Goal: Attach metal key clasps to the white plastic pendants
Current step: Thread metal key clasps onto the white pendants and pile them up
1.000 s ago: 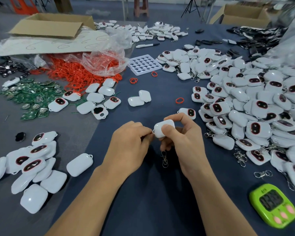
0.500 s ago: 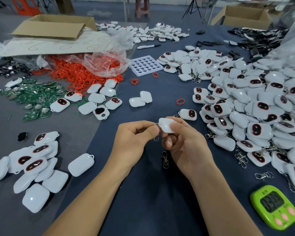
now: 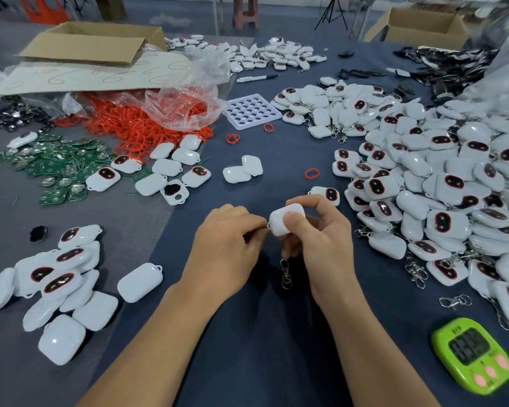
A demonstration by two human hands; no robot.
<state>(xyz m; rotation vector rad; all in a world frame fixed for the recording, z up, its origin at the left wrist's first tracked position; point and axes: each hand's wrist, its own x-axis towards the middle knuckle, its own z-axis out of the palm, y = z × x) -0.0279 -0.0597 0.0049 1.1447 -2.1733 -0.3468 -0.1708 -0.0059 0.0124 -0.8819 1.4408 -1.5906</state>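
Head view: right hand (image 3: 321, 242) fingers pinch white pendant (image 3: 285, 220); left hand (image 3: 227, 245) fingers pinch its ring.

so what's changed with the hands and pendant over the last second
Little. The right hand keeps its grip on the pendant, tilting it slightly. The left hand stays pinched at the pendant's loop, fingers curled tighter. The clasp still dangles below. The piles and timer have not moved.

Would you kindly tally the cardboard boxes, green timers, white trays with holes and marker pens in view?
Cardboard boxes: 2
Green timer: 1
White tray: 1
Marker pen: 1
Total: 5
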